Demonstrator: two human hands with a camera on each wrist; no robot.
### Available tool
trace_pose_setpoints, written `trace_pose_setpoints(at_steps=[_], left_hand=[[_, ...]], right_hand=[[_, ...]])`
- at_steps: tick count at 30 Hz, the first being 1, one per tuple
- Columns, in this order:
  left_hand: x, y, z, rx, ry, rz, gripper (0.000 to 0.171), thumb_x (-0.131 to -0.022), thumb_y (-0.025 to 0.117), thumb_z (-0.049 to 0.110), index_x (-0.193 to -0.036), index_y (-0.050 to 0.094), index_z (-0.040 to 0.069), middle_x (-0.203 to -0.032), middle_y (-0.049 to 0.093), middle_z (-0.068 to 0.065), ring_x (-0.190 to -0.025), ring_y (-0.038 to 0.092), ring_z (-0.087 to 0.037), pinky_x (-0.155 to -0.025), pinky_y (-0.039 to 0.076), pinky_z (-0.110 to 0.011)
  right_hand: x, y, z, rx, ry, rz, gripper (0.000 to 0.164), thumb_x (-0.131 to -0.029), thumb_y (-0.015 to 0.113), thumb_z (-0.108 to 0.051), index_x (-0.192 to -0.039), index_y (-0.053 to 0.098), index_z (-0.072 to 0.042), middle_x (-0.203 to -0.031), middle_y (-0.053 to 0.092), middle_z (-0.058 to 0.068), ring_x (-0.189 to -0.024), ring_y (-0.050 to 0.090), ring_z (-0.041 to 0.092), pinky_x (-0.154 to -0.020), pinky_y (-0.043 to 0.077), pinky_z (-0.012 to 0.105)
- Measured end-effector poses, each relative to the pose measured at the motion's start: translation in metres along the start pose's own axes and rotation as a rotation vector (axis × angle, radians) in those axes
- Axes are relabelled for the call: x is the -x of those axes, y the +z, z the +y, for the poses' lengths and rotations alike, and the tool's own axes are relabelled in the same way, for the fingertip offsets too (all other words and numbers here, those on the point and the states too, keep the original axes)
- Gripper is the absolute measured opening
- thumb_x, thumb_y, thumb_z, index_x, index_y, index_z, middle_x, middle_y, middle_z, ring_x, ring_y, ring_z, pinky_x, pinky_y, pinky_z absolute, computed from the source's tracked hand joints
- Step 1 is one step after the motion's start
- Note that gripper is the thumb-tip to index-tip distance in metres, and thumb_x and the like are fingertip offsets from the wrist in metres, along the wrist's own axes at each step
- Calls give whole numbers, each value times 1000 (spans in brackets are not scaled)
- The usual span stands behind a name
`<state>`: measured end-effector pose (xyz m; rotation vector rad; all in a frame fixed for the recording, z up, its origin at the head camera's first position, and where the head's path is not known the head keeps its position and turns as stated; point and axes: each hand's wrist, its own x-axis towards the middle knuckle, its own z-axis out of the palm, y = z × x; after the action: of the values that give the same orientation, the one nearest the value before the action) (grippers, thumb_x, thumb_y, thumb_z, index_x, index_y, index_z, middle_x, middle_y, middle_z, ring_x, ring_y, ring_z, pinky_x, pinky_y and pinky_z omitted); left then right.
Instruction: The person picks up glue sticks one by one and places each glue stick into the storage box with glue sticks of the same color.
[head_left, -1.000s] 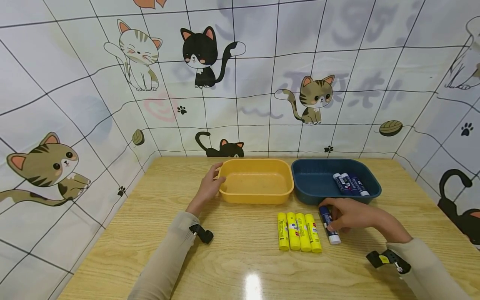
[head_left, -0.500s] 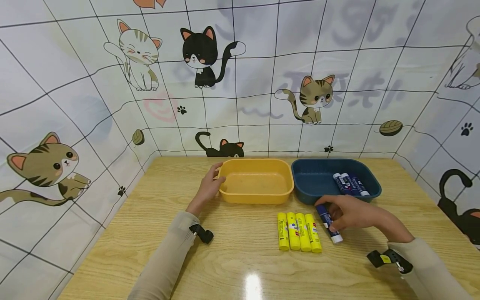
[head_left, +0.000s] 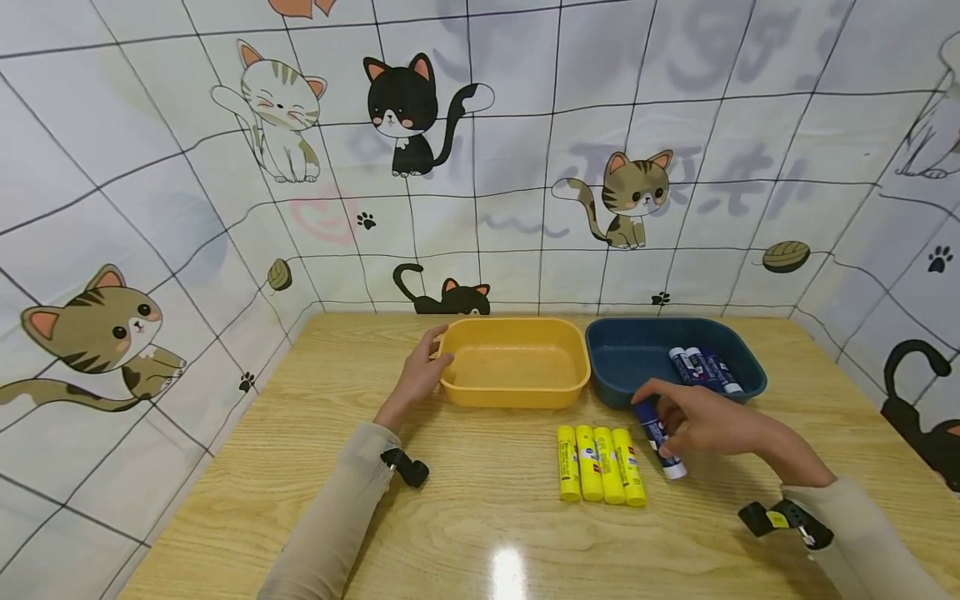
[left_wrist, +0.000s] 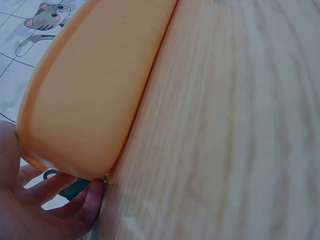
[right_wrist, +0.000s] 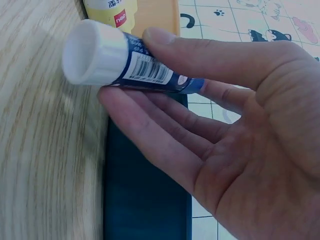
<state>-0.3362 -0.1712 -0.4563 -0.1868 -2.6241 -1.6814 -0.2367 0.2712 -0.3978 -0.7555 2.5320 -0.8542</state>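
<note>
My right hand (head_left: pixel 712 421) pinches a dark blue glue stick (head_left: pixel 653 429) between thumb and fingers, just in front of the blue tray (head_left: pixel 626 358). In the right wrist view, its white end (right_wrist: pixel 87 55) points toward the camera and a barcode faces up, with the stick tilted. At the yellow tray's left end, my left hand (head_left: pixel 418 377) holds the yellow tray (head_left: pixel 517 398), fingers on the outside. Left of the held stick, several yellow glue sticks (head_left: pixel 588 465) lie side by side on the table. Inside the blue tray, several blue glue sticks (head_left: pixel 690 367) rest at the right.
Both trays stand side by side at the back of the wooden table (head_left: pixel 450 500). Behind them rises a white wall covering (head_left: pixel 517 217) with cat drawings and grid lines. Each wrist wears a black strap.
My right hand has lifted and tilted the blue glue stick, bringing it slightly back toward the blue tray. The left hand stays on the yellow tray; the head view has shifted slightly.
</note>
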Motion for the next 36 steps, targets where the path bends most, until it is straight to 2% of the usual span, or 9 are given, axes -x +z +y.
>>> trace_pose_setpoints(at_steps=[7, 16, 27, 36], left_hand=[[3, 0, 1, 14, 3, -13, 57, -106, 54, 20, -160, 36, 19, -154, 51, -21, -133, 60, -40, -106, 53, -53], [3, 1, -1, 14, 6, -16, 57, -106, 53, 20, -160, 36, 20, -153, 52, -21, -130, 62, -40, -103, 55, -52], [1, 1, 1, 10, 10, -8, 58, -105, 54, 20, -161, 36, 17, -153, 52, -21, -129, 63, -40, -104, 55, -52], [1, 1, 0, 12, 1, -11, 59, -106, 54, 20, -161, 35, 19, -153, 52, -20, -129, 63, -39, -103, 55, -51]], right_hand=[[-1, -1, -1, 10, -13, 35, 67, -84, 85, -20, -140, 49, -11, -108, 65, 8, -94, 66, 17, -74, 58, 27], [-1, -6, -5, 63, -45, 77, 66, -84, 85, -24, -138, 49, -13, -103, 66, 3, -88, 65, 10, -72, 57, 26], [-2, -28, -16, 122, -7, 152, 67, -83, 86, -23, -138, 49, -11, -102, 69, 2, -90, 67, 13, -74, 56, 28], [-13, -51, -19, 120, -22, 156, 69, -85, 84, -22, -140, 46, -7, -106, 70, 8, -92, 70, 15, -73, 57, 31]])
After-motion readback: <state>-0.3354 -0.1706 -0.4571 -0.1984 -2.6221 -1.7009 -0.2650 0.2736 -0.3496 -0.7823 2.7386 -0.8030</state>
